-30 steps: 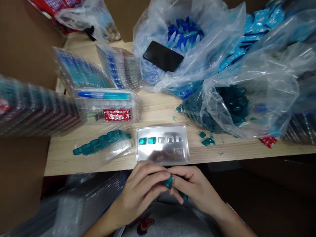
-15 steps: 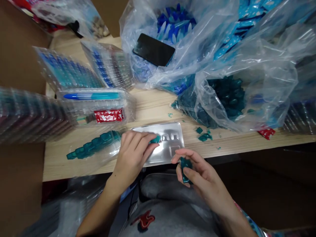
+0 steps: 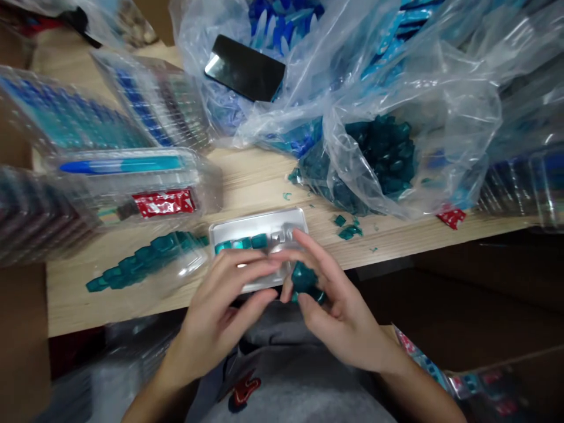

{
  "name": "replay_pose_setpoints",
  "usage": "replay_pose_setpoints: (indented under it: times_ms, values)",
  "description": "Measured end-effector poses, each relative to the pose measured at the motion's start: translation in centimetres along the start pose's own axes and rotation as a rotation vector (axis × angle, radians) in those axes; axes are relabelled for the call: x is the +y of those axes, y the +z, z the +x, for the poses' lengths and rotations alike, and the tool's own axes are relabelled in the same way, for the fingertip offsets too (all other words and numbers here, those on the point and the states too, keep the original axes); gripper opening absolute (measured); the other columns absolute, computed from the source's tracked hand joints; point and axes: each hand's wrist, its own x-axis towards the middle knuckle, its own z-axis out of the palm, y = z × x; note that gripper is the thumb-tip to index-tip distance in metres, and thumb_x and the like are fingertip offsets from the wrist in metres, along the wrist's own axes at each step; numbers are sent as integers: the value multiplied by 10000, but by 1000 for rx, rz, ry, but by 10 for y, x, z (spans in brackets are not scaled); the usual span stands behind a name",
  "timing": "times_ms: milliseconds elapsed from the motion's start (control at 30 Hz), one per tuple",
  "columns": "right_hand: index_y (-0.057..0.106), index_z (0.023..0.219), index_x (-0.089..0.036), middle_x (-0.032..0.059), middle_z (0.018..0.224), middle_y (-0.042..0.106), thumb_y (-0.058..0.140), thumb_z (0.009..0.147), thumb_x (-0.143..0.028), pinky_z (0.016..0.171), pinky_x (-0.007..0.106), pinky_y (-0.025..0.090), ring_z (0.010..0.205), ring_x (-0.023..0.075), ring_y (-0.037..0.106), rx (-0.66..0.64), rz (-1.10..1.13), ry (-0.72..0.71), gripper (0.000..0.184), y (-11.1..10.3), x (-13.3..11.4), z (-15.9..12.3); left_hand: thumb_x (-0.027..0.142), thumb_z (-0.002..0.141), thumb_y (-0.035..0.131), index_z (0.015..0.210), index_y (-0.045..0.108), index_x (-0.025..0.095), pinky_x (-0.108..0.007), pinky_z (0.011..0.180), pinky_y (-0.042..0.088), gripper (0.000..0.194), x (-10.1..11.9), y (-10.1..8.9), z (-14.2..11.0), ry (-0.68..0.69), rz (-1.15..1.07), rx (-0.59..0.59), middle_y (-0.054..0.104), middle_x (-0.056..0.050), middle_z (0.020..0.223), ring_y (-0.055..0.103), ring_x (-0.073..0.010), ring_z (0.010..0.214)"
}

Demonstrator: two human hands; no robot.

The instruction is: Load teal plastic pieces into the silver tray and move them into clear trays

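Observation:
A shallow clear plastic tray with small square hollows lies at the table's front edge. Several teal cubes sit in its back row, and hollows to their right are bare. My left hand hovers over the tray's front left, thumb and fingers apart, nothing seen between them. At the tray's right front corner, my right hand curls around a few loose teal pieces, its index finger stretched over the tray. To the left lies a row of teal pieces in clear plastic.
Behind the tray, an open plastic bag holds a heap of dark teal pieces. A phone rests on another bag. Packed clear cases stand at left. Teal scraps and a red packet lie at right.
My left hand has let go of a teal cube in the tray's back row and drawn back toward me. My right hand has come nearer to it with its teal pieces. The view has shifted.

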Motion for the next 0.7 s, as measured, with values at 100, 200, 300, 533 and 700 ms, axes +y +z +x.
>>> replay_pose_setpoints:
  times_ms: [100, 200, 300, 533, 700]
  values:
    - [53, 1552, -376, 22, 1593, 298, 454, 869, -36, 1169, 411, 360, 1417, 201, 384, -41, -248, -102, 862, 2, -2, -2, 189, 944, 550, 1237, 536, 211, -238, 965, 449, 295, 10, 3, 2, 46, 9, -67, 576, -39, 1166, 536, -135, 1131]
    - [-78, 1550, -361, 52, 1627, 201, 432, 901, -59, 1194, 423, 318, 1461, 203, 312, -93, -385, -173, 880, 2, -3, -1, 173, 940, 549, 1159, 553, 195, -240, 959, 454, 220, 12, 6, 5, 64, 41, -53, 578, -41, 1139, 541, -136, 1114]
    - [-117, 1547, -337, 91, 1606, 233, 416, 918, -77, 1184, 442, 332, 1464, 211, 301, -98, -446, -211, 865, 2, -5, -1, 165, 939, 542, 1116, 552, 180, -257, 926, 472, 178, 12, 7, 3, 100, 92, -40, 594, -45, 1087, 559, -148, 1068]
    - [-84, 1554, -306, 131, 1494, 336, 428, 876, -58, 1177, 458, 336, 1436, 223, 328, -85, -444, -196, 885, 5, -3, -3, 99, 894, 584, 1110, 558, 156, -323, 872, 496, 225, 12, 18, -4, 248, 273, 84, 620, -65, 1016, 584, -192, 970]
    - [-95, 1552, -270, 163, 1465, 342, 376, 918, -66, 1139, 425, 400, 1425, 218, 345, -87, -489, -179, 816, 10, 4, -4, 182, 950, 524, 1121, 557, 176, -277, 832, 539, 174, 11, 24, -8, 95, 114, 23, 630, -55, 1012, 618, -164, 977]
